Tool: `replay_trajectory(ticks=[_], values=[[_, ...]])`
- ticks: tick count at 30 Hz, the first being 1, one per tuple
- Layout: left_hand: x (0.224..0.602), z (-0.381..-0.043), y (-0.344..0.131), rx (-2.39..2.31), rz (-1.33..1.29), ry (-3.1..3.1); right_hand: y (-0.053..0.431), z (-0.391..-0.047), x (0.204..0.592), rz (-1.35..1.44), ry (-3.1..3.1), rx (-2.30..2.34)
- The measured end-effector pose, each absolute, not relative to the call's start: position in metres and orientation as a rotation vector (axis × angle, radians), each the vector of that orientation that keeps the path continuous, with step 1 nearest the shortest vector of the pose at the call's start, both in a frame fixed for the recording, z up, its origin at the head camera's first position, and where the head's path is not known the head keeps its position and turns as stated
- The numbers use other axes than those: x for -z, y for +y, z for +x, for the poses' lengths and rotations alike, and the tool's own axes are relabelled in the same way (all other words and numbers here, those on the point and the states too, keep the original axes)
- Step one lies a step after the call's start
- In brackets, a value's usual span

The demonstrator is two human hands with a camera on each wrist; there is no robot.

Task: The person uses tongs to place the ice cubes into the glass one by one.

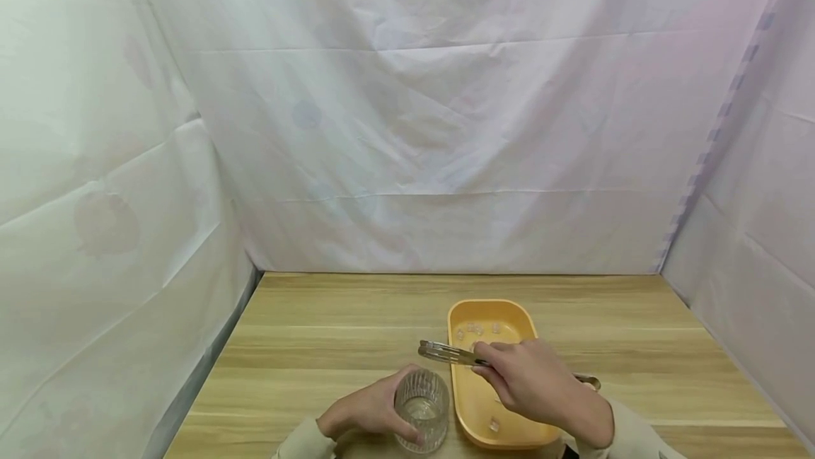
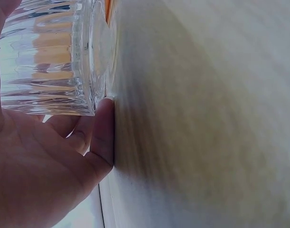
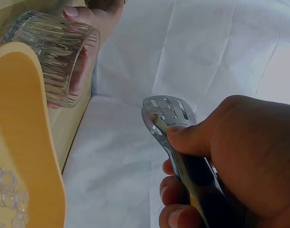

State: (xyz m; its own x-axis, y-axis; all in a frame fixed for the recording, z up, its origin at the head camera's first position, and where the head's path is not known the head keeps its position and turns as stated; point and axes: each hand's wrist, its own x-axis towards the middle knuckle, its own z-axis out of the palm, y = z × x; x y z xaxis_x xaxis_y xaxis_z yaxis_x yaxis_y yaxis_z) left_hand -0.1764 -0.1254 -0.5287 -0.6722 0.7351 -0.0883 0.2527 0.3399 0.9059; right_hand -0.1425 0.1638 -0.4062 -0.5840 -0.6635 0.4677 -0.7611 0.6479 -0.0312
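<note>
My left hand (image 1: pixel 376 404) grips a clear ribbed drinking glass (image 1: pixel 423 382), thumb at the near side and fingers behind it. In the left wrist view the glass (image 2: pixel 45 61) has its base close to the tabletop, with one fingertip at the base's edge. My right hand (image 1: pixel 538 380) holds metal tongs (image 1: pixel 448 353) above the yellow tray (image 1: pixel 467 402), their tips pointing left beyond its rim. Seen from the right wrist, the slotted heads of the tongs (image 3: pixel 171 111) are pressed near together, with the thumb along one arm. Small clear cubes (image 1: pixel 494 424) lie in the tray.
Several more clear cubes (image 1: pixel 479 329) are grouped at the tray's far end. The wood-grain table (image 1: pixel 331 324) extends behind and to both sides. White cloth (image 1: pixel 407 126) hangs at the back, left and right edges.
</note>
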Motion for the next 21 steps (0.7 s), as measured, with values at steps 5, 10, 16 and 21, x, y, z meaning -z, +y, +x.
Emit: replay_trajectory(ticks=[5, 10, 16, 21], values=[[0.5267, -0.1761, -0.1246, -1.3, 0.85, 2.11, 0.1639, -0.1421, 0.4074, 1.129, -2.464, -0.33], [0.5242, -0.175, -0.124, -1.303, 0.858, 2.111, 0.1638, -0.1421, 0.4084, 1.135, -2.463, -0.333], [0.5249, -0.1746, -0.1234, -1.294, 0.843, 2.128, 0.1639, -0.1415, 0.4092, 1.134, -2.474, -0.338], [0.5264, -0.1759, -0.1232, -1.296, 0.829, 2.114, 0.1639, -0.141, 0.4106, 1.132, -2.484, -0.339]])
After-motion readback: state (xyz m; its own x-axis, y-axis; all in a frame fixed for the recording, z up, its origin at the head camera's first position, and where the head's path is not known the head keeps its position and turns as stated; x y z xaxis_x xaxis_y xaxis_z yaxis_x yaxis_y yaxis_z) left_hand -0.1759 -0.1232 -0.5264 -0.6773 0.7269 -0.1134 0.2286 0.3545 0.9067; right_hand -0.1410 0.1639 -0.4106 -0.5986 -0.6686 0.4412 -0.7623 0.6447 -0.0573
